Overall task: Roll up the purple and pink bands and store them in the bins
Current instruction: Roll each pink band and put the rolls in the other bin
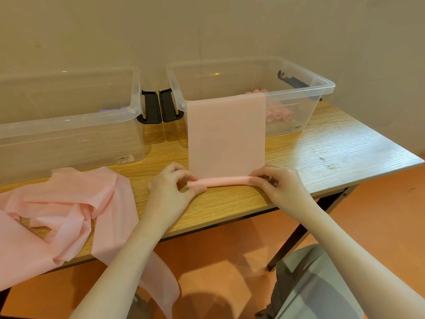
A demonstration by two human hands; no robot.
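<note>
A pink band (226, 137) lies flat on the wooden table (322, 153), its far end draped over the front rim of the right clear bin (322, 82). Its near end is rolled into a thin tube (225, 181). My left hand (170, 187) pinches the tube's left end and my right hand (276, 183) pinches its right end. Several rolled pink bands (278, 114) lie inside the right bin. The left clear bin (135, 104) holds a bit of purple (112, 109) at its far side.
A loose heap of pink bands (69, 210) covers the table's left front, and one strip (161, 288) hangs over the edge. Black lid clips (159, 105) sit between the bins. A wall stands close behind. A grey chair (317, 284) is at lower right.
</note>
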